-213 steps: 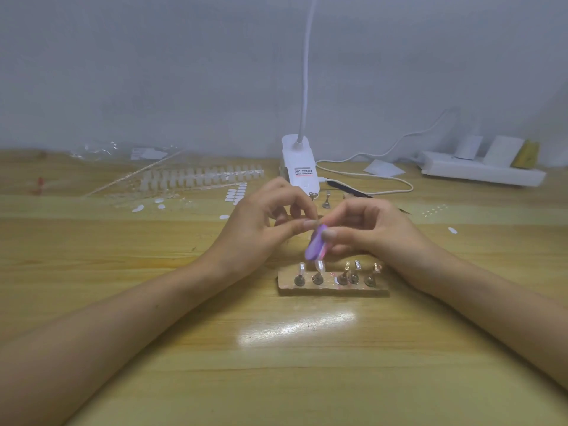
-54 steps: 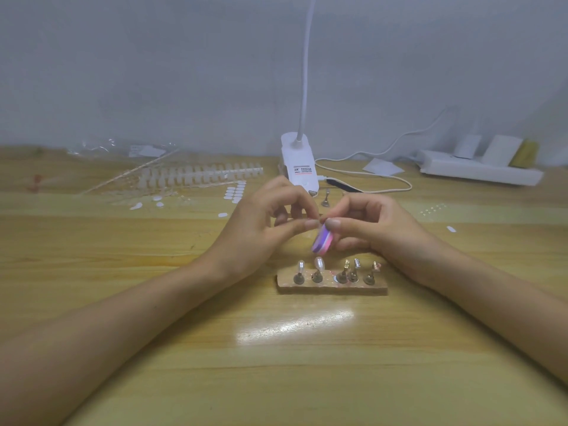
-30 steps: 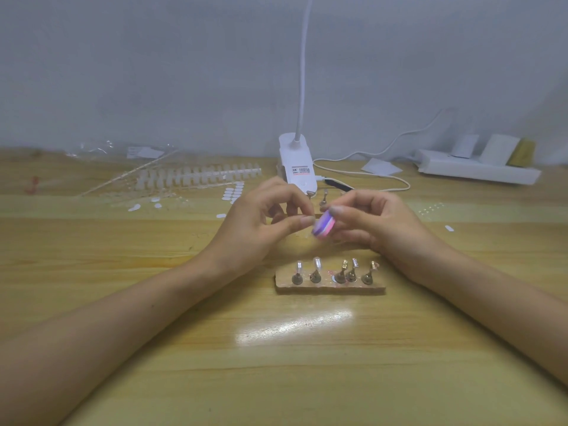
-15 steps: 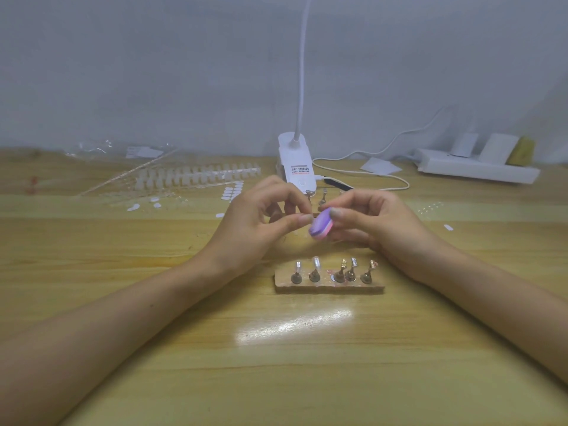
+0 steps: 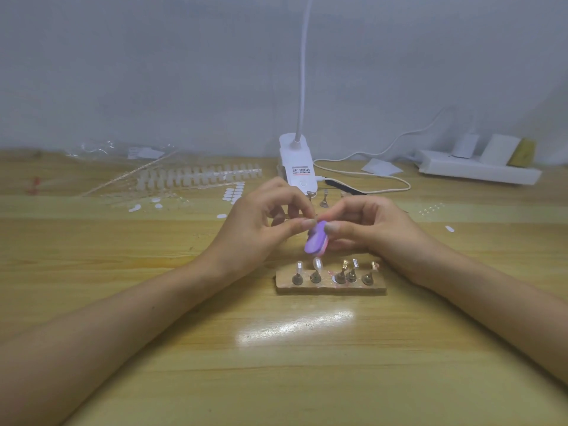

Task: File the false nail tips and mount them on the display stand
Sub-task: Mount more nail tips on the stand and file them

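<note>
Left hand: the left hand (image 5: 258,232) has thumb and forefinger pinched together at their ends. By my reading they hold a nail tip, but the tip itself is too small to make out.
Right hand: the right hand (image 5: 378,232) has its fingers (image 5: 333,226) curled round a purple file (image 5: 316,241), gripping its upper end.
File axis: its long axis runs from about 1 o'clock down to 7 o'clock, and the free lower end hangs just above the stand.
Key relation: the file lies at 3 o'clock of the left fingertips and touches them or very nearly does, so the two hands meet at that one spot. Filing looks to be the step in hand.
Stand: the wooden stand (image 5: 330,291) sits on the desk (image 5: 276,364) at 6 o'clock of the file, near both hands, with its length running 9 to 3 o'clock.
Filled pegs: two mounted tips (image 5: 317,263) stand upright at the 9 o'clock end.
Empty pegs: three bare pegs (image 5: 355,264) stand toward the 3 o'clock end. The nearest one lies at about 5 o'clock of the left fingertips.
Next move, as judged: the left hand carries the tip down toward 5 o'clock, and the file must clear that path first.
Risk: a small tip could slip from the pinch or knock the mounted pair.
Spare stock: a strip of tips (image 5: 199,175) lies at 10 o'clock, well apart.
</note>
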